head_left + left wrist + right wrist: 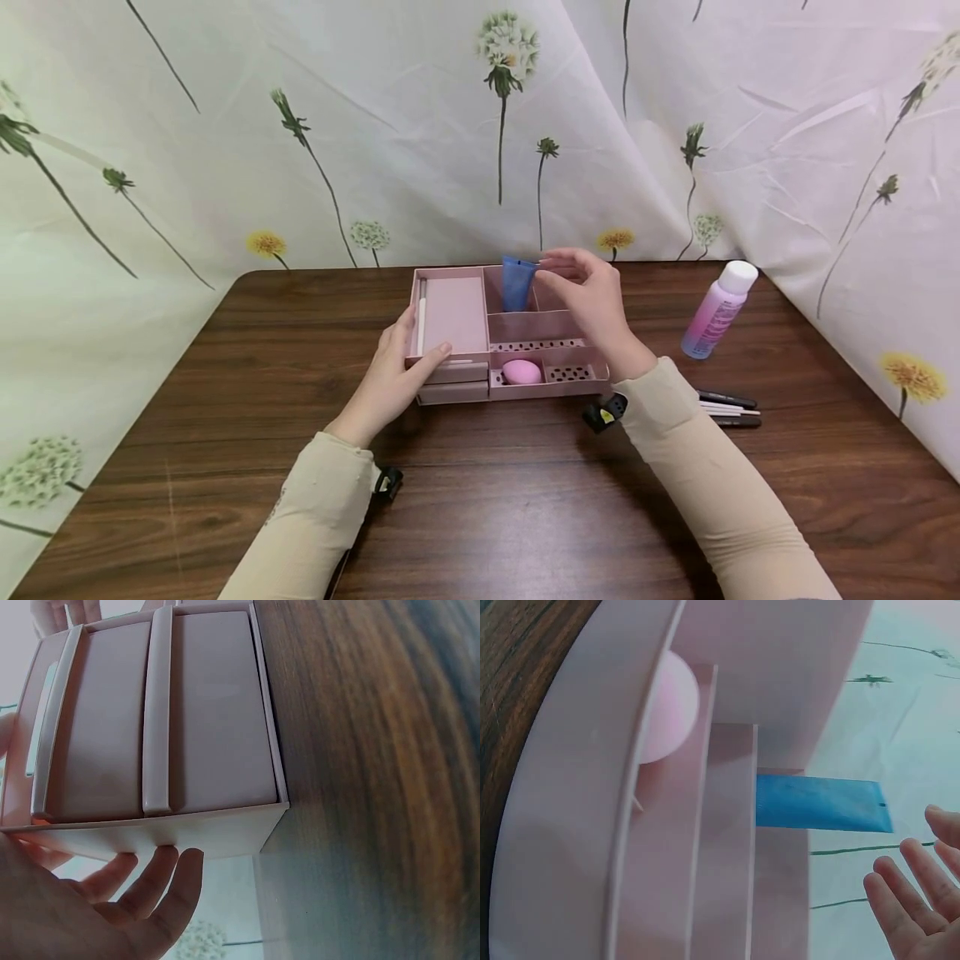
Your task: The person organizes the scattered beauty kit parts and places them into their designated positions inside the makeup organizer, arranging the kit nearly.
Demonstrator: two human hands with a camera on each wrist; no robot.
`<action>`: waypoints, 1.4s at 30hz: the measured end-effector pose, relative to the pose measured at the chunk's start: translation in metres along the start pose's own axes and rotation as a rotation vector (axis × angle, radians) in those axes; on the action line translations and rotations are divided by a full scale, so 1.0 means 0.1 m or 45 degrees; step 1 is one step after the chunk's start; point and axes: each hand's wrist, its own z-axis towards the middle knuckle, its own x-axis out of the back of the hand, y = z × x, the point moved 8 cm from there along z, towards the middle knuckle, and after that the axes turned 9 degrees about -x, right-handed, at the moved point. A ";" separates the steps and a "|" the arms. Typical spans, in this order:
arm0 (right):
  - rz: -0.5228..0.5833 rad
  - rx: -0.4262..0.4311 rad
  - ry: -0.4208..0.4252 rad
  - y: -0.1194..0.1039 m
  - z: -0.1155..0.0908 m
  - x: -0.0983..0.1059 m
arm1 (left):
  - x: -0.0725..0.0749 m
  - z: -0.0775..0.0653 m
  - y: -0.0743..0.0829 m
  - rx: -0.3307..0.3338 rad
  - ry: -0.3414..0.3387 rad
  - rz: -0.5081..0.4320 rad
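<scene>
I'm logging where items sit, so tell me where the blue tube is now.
In the head view, the blue tube stands in a back compartment of the pink organizer, near the middle of its width, just left of the right hand.

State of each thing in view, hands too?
Pink organizer: upright on table
Drawers: both closed
Blue tube: crimped end up, in rear compartment
Pink egg-shaped sponge: lying in front compartment
White stick: lying in organizer's top
Pink-and-blue bottle: upright, white cap on
Black and white sticks: lying on table
Left hand: grips organizer's left side
Right hand: beside tube, not touching
</scene>
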 end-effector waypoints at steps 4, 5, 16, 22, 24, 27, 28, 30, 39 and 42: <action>0.041 0.031 0.019 -0.07 -0.08 0.11 | 0.00 0.00 -0.01 0.002 -0.003 0.007; 0.060 0.037 0.027 -0.08 -0.10 0.14 | 0.00 0.00 -0.01 0.003 -0.004 0.006; 0.205 0.152 0.118 -0.25 -0.31 0.39 | 0.01 0.00 0.00 -0.004 0.005 0.002; 0.246 0.164 0.161 -0.26 -0.39 0.51 | 0.00 0.00 -0.01 -0.003 0.001 0.005; 0.261 0.169 0.178 -0.26 -0.41 0.55 | 0.00 0.00 0.00 -0.006 0.001 0.003; 0.284 0.172 0.208 -0.26 -0.42 0.61 | 0.00 0.00 0.00 -0.012 0.001 0.003; 0.286 0.171 0.220 -0.26 -0.43 0.63 | -0.01 0.00 0.00 -0.013 -0.001 0.000; 0.291 0.172 0.241 -0.26 -0.44 0.67 | -0.02 0.01 0.01 -0.013 -0.004 0.001; 0.371 0.187 0.297 -0.30 -0.46 0.82 | -0.02 0.01 -0.01 -0.003 -0.005 0.011; 0.391 0.188 0.311 -0.30 -0.46 0.86 | -0.02 0.00 -0.02 -0.003 -0.003 0.014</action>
